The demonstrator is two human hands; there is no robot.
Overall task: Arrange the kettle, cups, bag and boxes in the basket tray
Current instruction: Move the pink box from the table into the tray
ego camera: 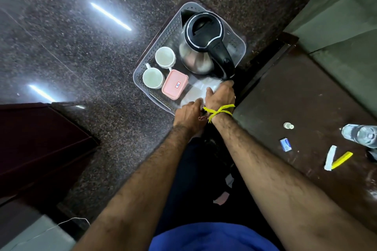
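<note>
Clear perforated plastic forms the basket tray [238,47], which sits on the speckled stone floor [71,47]. Inside it, the black-and-steel kettle [204,43] fills the far part, its handle pointing toward the person. Two white cups [165,57] stand side by side along the tray's left edge, and a pink lidded box [174,84] lies just beside them, nearer the middle. The translucent bag [199,87] rests in the near right corner, between the pink box and the kettle's handle. Both hands are on this bag. The right hand [220,96], with a yellow thread [219,111] tied at the wrist, lies palm-down over it, fingers curled onto the plastic near the kettle's base. The left hand [188,115] reaches the bag's near edge, fingers bent and touching it; whether either hand truly pinches the plastic cannot be told. A dark table [306,108] to the right carries a water bottle [360,135] and small scraps.
</note>
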